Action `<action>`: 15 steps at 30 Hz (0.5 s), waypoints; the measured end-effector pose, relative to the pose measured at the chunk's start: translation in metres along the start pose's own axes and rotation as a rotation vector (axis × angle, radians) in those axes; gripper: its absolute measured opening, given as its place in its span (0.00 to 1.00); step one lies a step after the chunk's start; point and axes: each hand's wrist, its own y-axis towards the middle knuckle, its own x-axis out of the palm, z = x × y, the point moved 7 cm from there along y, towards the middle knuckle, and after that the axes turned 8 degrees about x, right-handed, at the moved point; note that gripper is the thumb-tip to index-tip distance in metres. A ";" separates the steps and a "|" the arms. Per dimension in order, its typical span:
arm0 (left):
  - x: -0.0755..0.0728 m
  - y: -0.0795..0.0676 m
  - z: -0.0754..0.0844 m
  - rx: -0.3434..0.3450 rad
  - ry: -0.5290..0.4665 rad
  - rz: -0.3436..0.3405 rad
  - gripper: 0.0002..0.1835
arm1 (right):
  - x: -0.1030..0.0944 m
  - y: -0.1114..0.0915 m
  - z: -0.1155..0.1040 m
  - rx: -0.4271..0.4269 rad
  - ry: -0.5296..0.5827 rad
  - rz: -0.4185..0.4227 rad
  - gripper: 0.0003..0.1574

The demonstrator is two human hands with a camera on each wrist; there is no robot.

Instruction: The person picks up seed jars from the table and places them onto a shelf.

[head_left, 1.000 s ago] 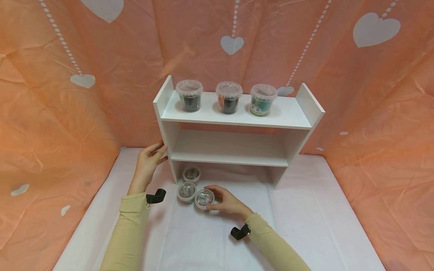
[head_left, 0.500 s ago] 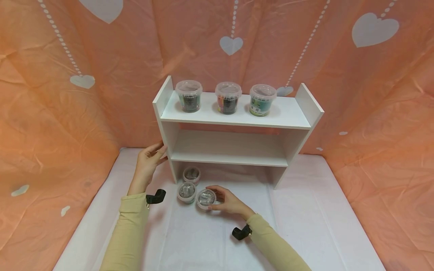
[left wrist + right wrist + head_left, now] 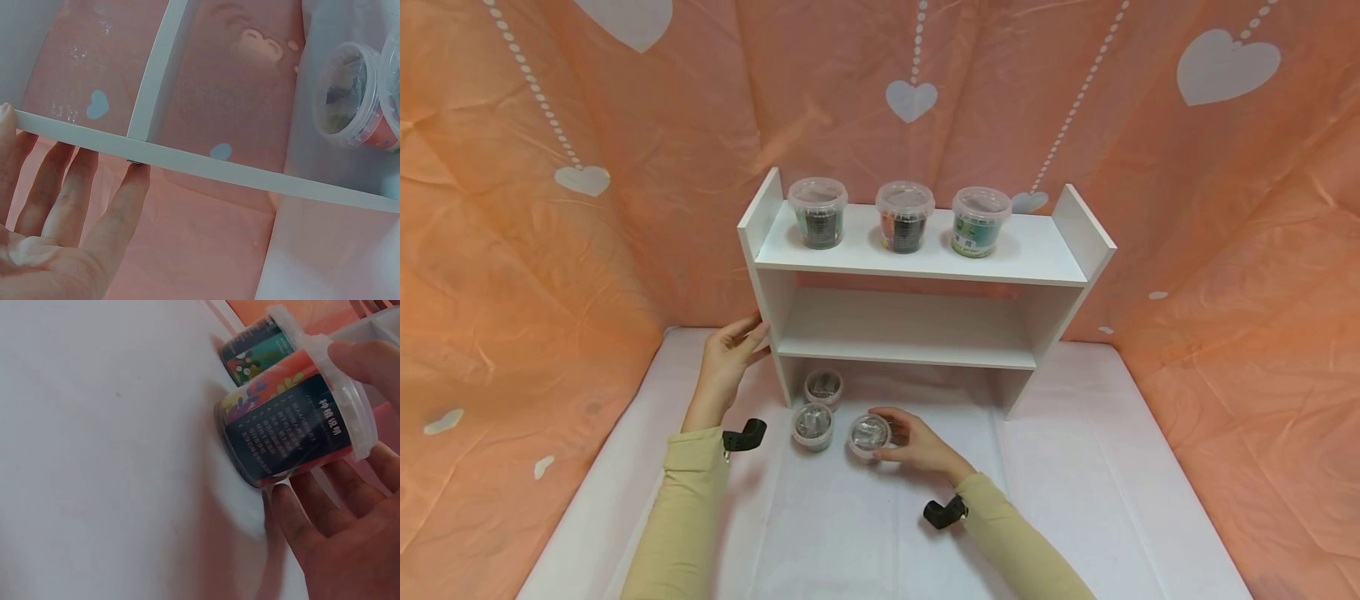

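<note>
My right hand holds a small clear-lidded plastic tub at the table, thumb at its lid and fingers along its side. In the right wrist view that tub shows a dark printed label on red. Two similar lidded tubs stand left of it: one nearer, one farther back by the shelf's left foot. My left hand touches the left side panel of the white shelf unit. Seen from the left wrist, its fingers are fairly straight, tips against the panel edge.
Three lidded tubs stand on the top board: left, middle and right. The middle board lies below. A white cloth covers the table. Orange curtain with white hearts hangs behind and at both sides.
My right hand has moved the held tub to the right, away from the two other tubs, opening a gap. The left hand has stayed at the shelf's side.
</note>
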 end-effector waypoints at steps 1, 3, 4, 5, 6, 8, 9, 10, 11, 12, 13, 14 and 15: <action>0.000 0.000 0.000 -0.001 0.002 0.000 0.29 | -0.001 -0.001 -0.001 0.001 -0.007 0.004 0.40; 0.000 0.000 0.000 -0.002 0.002 -0.001 0.29 | -0.004 -0.003 -0.007 -0.005 -0.019 0.007 0.40; 0.000 0.000 0.000 -0.004 0.001 -0.001 0.29 | -0.005 -0.005 -0.011 -0.007 -0.020 0.007 0.40; 0.000 0.000 -0.001 -0.003 0.002 -0.002 0.29 | -0.006 -0.006 -0.015 -0.005 -0.024 0.008 0.40; 0.000 0.000 -0.001 -0.004 0.002 -0.002 0.29 | -0.007 -0.008 -0.020 -0.003 -0.023 0.006 0.40; 0.000 0.000 -0.001 -0.002 0.000 -0.003 0.29 | -0.009 -0.013 -0.031 0.004 -0.008 0.002 0.41; 0.000 0.000 -0.001 -0.001 -0.002 -0.004 0.29 | -0.010 -0.015 -0.037 0.008 0.002 -0.001 0.42; 0.000 0.000 -0.001 0.000 -0.002 -0.005 0.29 | -0.012 -0.016 -0.039 0.018 0.010 0.001 0.42; 0.000 0.000 0.000 0.002 -0.004 -0.007 0.29 | -0.013 -0.018 -0.043 0.019 0.021 0.000 0.42; 0.000 0.000 0.000 0.003 -0.006 -0.008 0.29 | -0.014 -0.019 -0.045 0.024 0.036 -0.002 0.43; 0.000 0.000 0.000 0.004 -0.007 -0.010 0.28 | -0.015 -0.021 -0.048 0.025 0.053 -0.001 0.43; 0.000 -0.001 0.001 0.003 -0.007 -0.011 0.28 | -0.017 -0.022 -0.049 0.027 0.068 0.000 0.43; 0.000 -0.001 0.001 0.003 -0.007 -0.012 0.28 | -0.018 -0.023 -0.051 0.026 0.078 0.002 0.43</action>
